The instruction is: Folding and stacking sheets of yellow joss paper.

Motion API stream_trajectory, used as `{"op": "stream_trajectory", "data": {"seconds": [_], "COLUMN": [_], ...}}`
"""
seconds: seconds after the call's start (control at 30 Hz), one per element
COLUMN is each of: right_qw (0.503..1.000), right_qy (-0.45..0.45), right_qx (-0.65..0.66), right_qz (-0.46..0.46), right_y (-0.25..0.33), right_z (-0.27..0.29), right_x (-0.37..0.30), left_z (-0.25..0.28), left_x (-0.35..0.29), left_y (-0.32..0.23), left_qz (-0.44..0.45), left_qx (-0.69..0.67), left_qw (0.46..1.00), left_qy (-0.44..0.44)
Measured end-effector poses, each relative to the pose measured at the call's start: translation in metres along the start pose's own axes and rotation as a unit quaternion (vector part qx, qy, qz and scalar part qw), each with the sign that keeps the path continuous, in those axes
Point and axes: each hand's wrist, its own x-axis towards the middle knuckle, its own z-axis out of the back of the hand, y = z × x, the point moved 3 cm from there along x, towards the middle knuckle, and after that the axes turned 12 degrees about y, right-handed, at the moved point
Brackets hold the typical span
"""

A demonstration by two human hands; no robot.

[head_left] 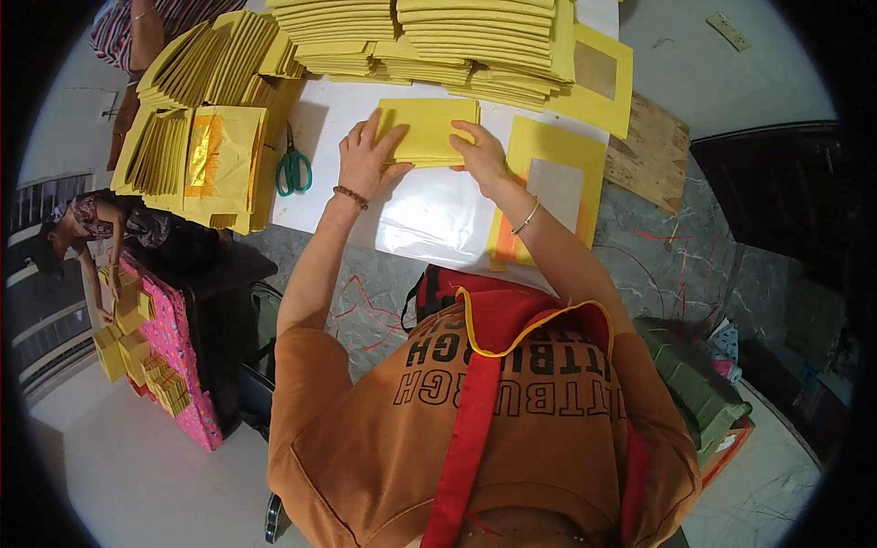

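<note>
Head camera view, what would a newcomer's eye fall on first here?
Probably the tall piles of folded yellow paper along the far side of the white table. Next, the small yellow stack lying between the left hand and the right hand. The green-handled scissors also stand out, left of the left hand.

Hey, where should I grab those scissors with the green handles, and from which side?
Probably by the green handles, coming from your own side with the left hand, the nearer one, once off the yellow packet. The scissors lie with their loops toward you and blades pointing away.
</note>
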Motion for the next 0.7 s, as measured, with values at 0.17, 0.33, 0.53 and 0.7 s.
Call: {"op": "stream_trajectory", "data": {"seconds": [0.17,0.33,0.53,0.7], "right_qw": [1.000,0.992,0.980,0.984], "right_qy": [0.023,0.019,0.006,-0.015], "right_qx": [0.002,0.124,0.195,0.173], "right_qz": [0.005,-0.028,-0.046,-0.028], "right_y": [0.002,0.015,0.011,0.003], "right_z": [0.000,-0.012,-0.014,-0.017], "right_x": [-0.003,-0.021,-0.020,-0.014], "left_z": [-0.016,-0.020,-0.017,-0.022], "left_x": [0.000,0.001,-0.004,-0.012], "left_y": [-0.009,-0.023,-0.027,-0.031], "left_qz": [-0.148,-0.099,-0.105,-0.078], "left_qx": [-0.060,0.059,0.115,0.121], "left_qw": [0.987,0.993,0.986,0.988], "left_qy": [0.011,-0.017,-0.063,-0.045]}}
